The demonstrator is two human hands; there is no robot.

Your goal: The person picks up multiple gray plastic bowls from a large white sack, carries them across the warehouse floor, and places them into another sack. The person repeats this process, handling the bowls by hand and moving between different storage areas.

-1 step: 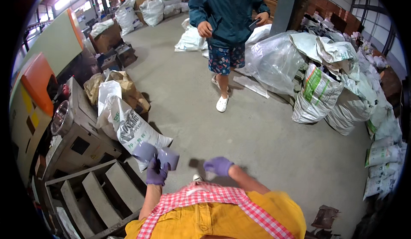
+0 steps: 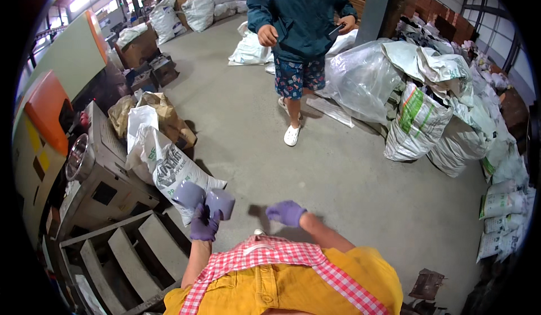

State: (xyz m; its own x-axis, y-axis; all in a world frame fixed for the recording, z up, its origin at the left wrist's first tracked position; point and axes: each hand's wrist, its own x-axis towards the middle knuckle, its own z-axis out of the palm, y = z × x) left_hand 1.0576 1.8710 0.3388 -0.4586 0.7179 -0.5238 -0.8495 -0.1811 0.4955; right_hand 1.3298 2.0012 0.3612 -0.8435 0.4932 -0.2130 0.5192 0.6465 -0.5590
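Note:
My left hand, in a purple glove, is closed around two lavender-grey, glossy, cup-shaped plastic pieces. One cup-shaped piece tilts to the left, and the other cup-shaped piece sits beside it on the right, above my fingers. Behind them lies a white printed sack. My right hand, also purple-gloved, hovers in front of my apron with nothing seen in it. Its fingers reach loosely leftward, a little blurred, their undersides hidden.
A person in a dark teal jacket stands ahead, holding a phone-like object. At left are a machine with a metal bowl and a slatted metal frame. Stuffed sacks line the right side. A brown object lies lower right.
The two cup-shaped pieces and my left hand have shifted slightly left and up. My right hand has also risen slightly to the left. The standing person's arms moved a little.

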